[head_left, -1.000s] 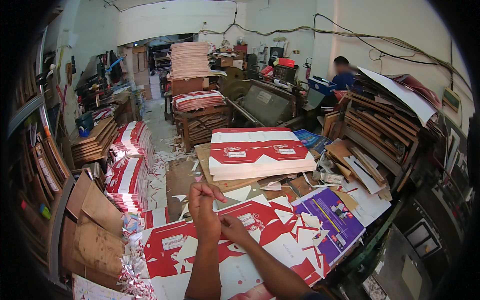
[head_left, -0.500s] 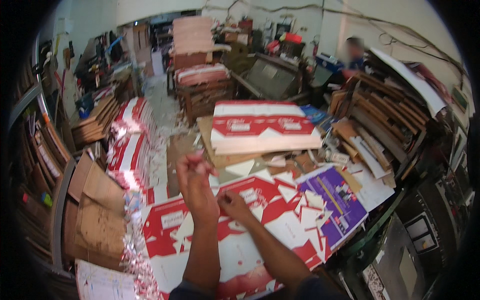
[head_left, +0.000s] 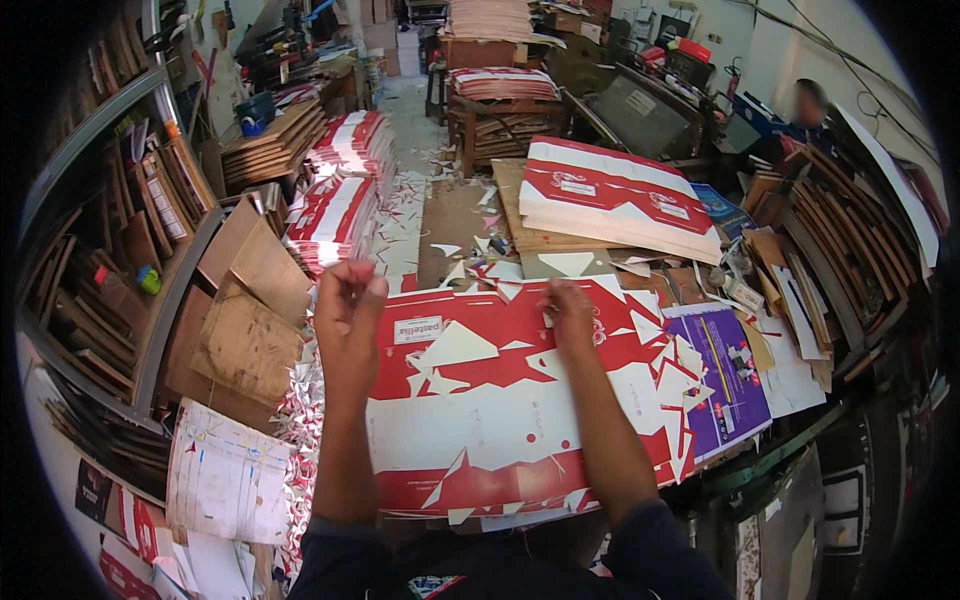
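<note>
A large red and white printed card sheet (head_left: 500,410) lies in front of me, with loose cream-coloured triangular offcuts (head_left: 455,346) scattered over it. My left hand (head_left: 348,310) is raised by the sheet's left edge. Its fingers are loosely curled, the thumb stands apart from them, and I see nothing held. Over the far part of the sheet is my right hand (head_left: 570,315), fingers bent and pressed together. Whatever it may pinch is hidden. More offcuts (head_left: 680,370) are heaped at the sheet's right side.
Beyond the sheet, a stack of similar printed sheets (head_left: 620,190) rests on a board. A purple printed sheet (head_left: 722,385) lies at the right. Piled cut sheets (head_left: 335,215), wooden boards (head_left: 245,335) and shelves stand left. A person (head_left: 808,108) is at the far right.
The view has swung left and down. My left hand has moved left, away from the right hand, and its fingers have loosened. My right hand has reached toward the sheet's far edge.
</note>
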